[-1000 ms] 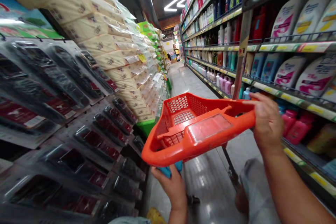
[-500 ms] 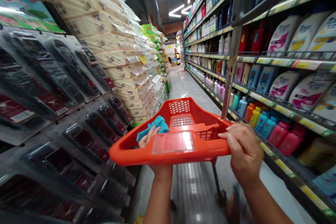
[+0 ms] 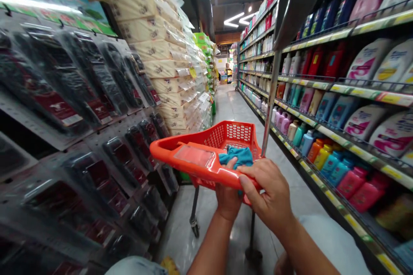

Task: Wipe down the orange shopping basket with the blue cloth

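Observation:
A red plastic shopping cart (image 3: 190, 144) is in front of me, its handle slanting down to the right. My right hand (image 3: 271, 189) is closed around the right end of the handle. Right beside it, my left hand (image 3: 228, 202) reaches under the handle and presses a blue cloth (image 3: 238, 155) against it. The left fingertips show above the bar, and most of the cloth bunches over the far side. A clear label panel (image 3: 195, 154) is set in the handle left of both hands. The left palm is partly hidden by the bar.
Shelves of shampoo bottles (image 3: 368, 62) line the right side. At left, packaged black items (image 3: 97, 73) hang on a rack, with stacked tissue packs (image 3: 167, 60) beyond. A metal post (image 3: 271, 99) rises by the cart's right side. Grey tiled floor (image 3: 226, 103) runs down the aisle.
The cart handle has swung, its left end now farther off and its right end nearer. My left hand and the cloth have shifted right along it, close to my right hand.

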`<state>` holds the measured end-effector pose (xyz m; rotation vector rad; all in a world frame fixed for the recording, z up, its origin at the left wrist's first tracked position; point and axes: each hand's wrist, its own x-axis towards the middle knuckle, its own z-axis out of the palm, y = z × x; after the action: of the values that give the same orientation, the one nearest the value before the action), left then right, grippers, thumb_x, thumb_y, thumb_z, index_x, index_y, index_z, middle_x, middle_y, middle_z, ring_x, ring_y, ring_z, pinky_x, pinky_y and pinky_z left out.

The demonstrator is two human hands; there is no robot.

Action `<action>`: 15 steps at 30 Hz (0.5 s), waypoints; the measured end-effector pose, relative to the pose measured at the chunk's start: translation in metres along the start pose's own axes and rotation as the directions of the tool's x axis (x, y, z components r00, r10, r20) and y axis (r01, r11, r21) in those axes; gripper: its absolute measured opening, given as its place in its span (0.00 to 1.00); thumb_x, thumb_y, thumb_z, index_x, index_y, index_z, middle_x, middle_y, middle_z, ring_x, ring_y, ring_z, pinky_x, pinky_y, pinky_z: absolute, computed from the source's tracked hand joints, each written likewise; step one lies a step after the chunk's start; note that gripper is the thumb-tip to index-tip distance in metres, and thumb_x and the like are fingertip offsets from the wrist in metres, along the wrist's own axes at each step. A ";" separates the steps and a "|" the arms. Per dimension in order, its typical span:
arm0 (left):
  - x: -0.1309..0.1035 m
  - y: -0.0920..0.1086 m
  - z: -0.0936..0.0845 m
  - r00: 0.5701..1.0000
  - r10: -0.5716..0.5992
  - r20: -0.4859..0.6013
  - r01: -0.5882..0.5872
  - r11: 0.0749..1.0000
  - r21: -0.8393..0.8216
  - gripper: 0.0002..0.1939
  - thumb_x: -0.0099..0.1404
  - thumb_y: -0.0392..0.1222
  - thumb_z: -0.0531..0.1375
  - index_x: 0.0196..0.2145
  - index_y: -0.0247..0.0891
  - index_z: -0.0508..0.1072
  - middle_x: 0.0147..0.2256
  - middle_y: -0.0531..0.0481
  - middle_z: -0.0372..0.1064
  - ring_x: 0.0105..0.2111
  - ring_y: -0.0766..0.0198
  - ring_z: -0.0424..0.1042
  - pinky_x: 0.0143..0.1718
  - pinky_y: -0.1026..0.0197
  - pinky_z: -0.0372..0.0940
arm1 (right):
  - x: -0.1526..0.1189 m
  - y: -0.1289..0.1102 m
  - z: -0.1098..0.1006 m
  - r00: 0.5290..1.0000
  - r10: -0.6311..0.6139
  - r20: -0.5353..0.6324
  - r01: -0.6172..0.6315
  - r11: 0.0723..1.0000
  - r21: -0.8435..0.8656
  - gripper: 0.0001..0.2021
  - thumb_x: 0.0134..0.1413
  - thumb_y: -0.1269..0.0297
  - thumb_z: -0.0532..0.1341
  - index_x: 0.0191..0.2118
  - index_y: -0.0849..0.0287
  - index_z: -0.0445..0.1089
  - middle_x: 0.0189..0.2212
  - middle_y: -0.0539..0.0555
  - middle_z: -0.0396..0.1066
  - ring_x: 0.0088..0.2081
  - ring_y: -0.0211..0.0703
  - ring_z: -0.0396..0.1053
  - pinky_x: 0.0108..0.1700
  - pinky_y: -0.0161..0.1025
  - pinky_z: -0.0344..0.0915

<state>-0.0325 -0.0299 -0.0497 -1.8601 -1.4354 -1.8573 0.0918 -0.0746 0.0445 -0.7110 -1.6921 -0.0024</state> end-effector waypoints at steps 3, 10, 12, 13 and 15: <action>0.004 -0.030 -0.036 0.975 -0.161 -0.154 0.165 0.986 0.011 0.19 0.59 0.49 0.66 0.47 0.41 0.76 0.46 0.43 0.76 0.49 0.50 0.76 0.56 0.45 0.68 | 0.004 0.002 0.001 1.000 -0.031 -0.005 0.031 0.999 0.009 0.06 0.62 0.66 0.61 0.37 0.57 0.77 0.29 0.52 0.75 0.34 0.43 0.70 0.40 0.44 0.66; 0.029 -0.017 -0.129 0.674 -0.269 -0.688 0.393 0.919 0.026 0.23 0.65 0.44 0.61 0.57 0.40 0.67 0.50 0.46 0.71 0.45 0.59 0.73 0.50 0.54 0.70 | 0.003 -0.003 0.005 0.993 -0.031 -0.115 0.033 0.999 0.012 0.11 0.61 0.73 0.59 0.28 0.57 0.73 0.24 0.51 0.71 0.29 0.40 0.67 0.35 0.42 0.63; 0.062 -0.003 -0.146 0.772 -0.143 -0.619 0.307 0.937 0.167 0.21 0.62 0.41 0.60 0.53 0.40 0.71 0.52 0.47 0.71 0.49 0.58 0.72 0.56 0.52 0.66 | 0.002 -0.005 0.006 0.992 -0.036 -0.120 0.038 0.999 0.012 0.10 0.61 0.73 0.60 0.29 0.57 0.73 0.25 0.50 0.72 0.29 0.40 0.67 0.35 0.42 0.63; 0.078 0.005 -0.151 0.871 -0.114 -0.477 0.258 0.934 0.248 0.18 0.60 0.39 0.60 0.50 0.41 0.73 0.49 0.48 0.73 0.47 0.57 0.72 0.54 0.51 0.67 | 0.002 -0.006 0.007 0.992 -0.038 -0.123 0.039 0.999 0.010 0.10 0.61 0.73 0.60 0.29 0.57 0.73 0.25 0.50 0.72 0.29 0.40 0.67 0.35 0.42 0.62; 0.102 0.026 -0.150 0.985 -0.052 -0.164 0.113 0.914 0.390 0.13 0.55 0.35 0.60 0.40 0.43 0.75 0.39 0.50 0.76 0.41 0.55 0.72 0.49 0.50 0.68 | 0.001 -0.007 0.010 0.991 -0.037 -0.132 0.037 0.999 0.003 0.10 0.61 0.73 0.60 0.29 0.57 0.73 0.25 0.50 0.71 0.29 0.40 0.66 0.35 0.42 0.62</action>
<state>-0.1416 -0.0949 0.0819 -1.4546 -1.7056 -1.5486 0.0797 -0.0759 0.0450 -0.6609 -1.5779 -0.0690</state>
